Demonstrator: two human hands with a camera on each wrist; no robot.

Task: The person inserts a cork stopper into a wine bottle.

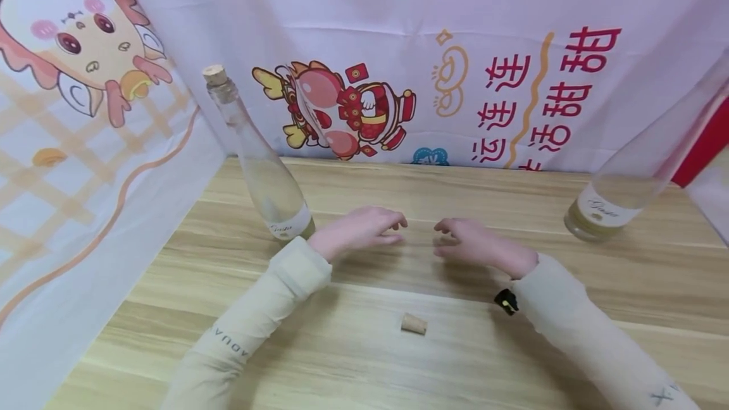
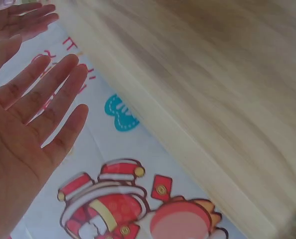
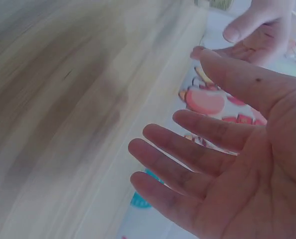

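Note:
My left hand (image 1: 364,228) hovers over the middle of the table, fingers loosely extended and holding nothing. Facing it across a small gap is my right hand (image 1: 477,244), likewise free, with its palm and spread fingers plain in the right wrist view. A loose cork (image 1: 414,324) lies on its side on the table, nearer to me than both hands. Beyond the left wrist stands a clear glass bottle (image 1: 267,176) with a cork (image 1: 214,74) in its mouth. To the right, another clear bottle (image 1: 621,188) stands on the table, its top cut off by the frame edge.
The wooden table (image 1: 342,359) ends at the back against a white printed cloth (image 1: 444,11) with cartoon figures and red lettering. A second printed cloth (image 1: 171,30) closes the left side. A small black item (image 1: 506,302) shows at the right cuff.

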